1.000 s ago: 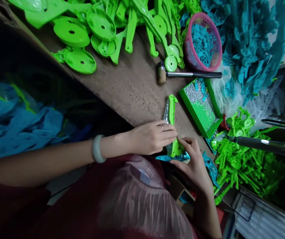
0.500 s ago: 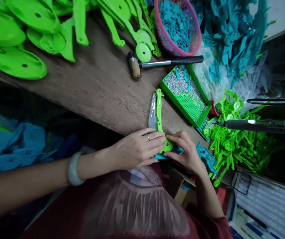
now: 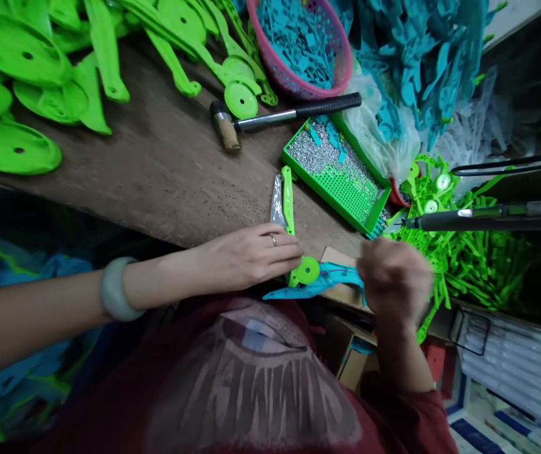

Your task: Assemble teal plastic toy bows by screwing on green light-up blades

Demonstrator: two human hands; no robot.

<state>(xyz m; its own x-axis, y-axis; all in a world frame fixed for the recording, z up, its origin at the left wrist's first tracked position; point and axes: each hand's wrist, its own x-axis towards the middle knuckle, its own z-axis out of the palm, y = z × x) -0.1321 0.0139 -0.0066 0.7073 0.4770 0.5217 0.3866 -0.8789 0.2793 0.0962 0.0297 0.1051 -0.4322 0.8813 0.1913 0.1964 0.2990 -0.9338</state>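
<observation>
My left hand (image 3: 250,256) lies over a green plastic toy part (image 3: 291,221) with a clear strip along it, pressing it against the wooden bench (image 3: 157,176) at its near edge. The part's round green end (image 3: 306,271) sticks out past my fingers, over a blue plastic piece (image 3: 320,282). My right hand (image 3: 396,277) is to the right of that blue piece, blurred by motion, and its fingers cannot be read.
A hammer (image 3: 270,116) lies on the bench behind the part. A green tray (image 3: 337,173) holds small metal pieces. A pink basket (image 3: 299,44) is full of blue parts. Green discs and handles (image 3: 38,75) cover the far left. A powered screwdriver (image 3: 488,217) hangs at right.
My right hand has pulled away to the right from the green part's round end and is now blurred. My view has shifted, so the bench items sit further left.
</observation>
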